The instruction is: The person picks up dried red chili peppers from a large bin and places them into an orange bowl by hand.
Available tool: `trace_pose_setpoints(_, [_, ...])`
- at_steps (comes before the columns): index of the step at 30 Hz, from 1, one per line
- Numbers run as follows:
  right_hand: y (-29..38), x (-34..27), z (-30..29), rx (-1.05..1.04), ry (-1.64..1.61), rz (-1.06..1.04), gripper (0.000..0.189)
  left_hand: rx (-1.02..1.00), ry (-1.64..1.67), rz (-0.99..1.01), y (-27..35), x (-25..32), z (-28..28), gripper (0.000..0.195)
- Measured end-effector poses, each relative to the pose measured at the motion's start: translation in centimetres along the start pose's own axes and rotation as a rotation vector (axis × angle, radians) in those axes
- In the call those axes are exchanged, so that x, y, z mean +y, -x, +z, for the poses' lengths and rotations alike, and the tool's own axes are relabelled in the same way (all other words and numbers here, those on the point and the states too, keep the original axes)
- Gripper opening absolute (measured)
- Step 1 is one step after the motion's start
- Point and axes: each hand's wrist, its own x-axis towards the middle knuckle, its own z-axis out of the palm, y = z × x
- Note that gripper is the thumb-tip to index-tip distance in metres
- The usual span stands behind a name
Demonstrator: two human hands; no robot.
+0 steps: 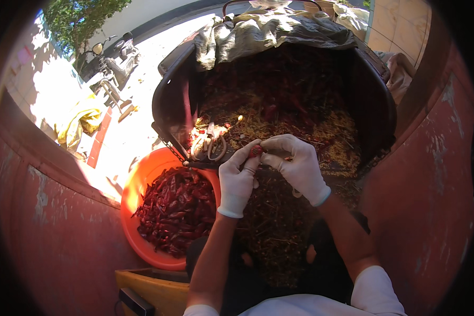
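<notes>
My left hand (pixel 237 177), in a white knit glove, pinches a dried red chili pepper (pixel 255 151) between thumb and forefinger. The fingertips of my right hand (pixel 298 162), gloved the same way, meet the pepper from the right; my fingers hide part of it. Both hands are over the front edge of a dark cart bed (pixel 256 172). Yellow seeds (pixel 333 132), stem bits and red chilies (pixel 296 102) lie in the bed. Scissors (pixel 209 144) with pale loop handles rest at its front left corner.
An orange plastic basin (pixel 130 225) of dried red chilies (pixel 175 209) stands at lower left, beside a yellow wooden box (pixel 154 290). A woven sack (pixel 276 29) drapes over the cart's back. Red door panels (pixel 422 205) flank me. Outside stands a scooter (pixel 116 65).
</notes>
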Motion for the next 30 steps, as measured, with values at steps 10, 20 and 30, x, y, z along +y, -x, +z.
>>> trace_pose_setpoints(10, [0.2,1.1,1.0,0.128,0.225,-0.248,0.02,-0.002,-0.337,0.541,-1.1,-2.7,-0.5,0.033])
trace_pose_setpoints(20, [0.2,0.7,0.0,0.161,0.325,-0.328,0.016,-0.086,0.012,0.03,0.4,0.6,-0.5,0.034])
trace_pose_setpoints(30, [0.9,1.2,1.3,0.125,0.195,-0.326,0.017,-0.012,0.215,-0.028,0.3,-0.5,-0.3,0.022])
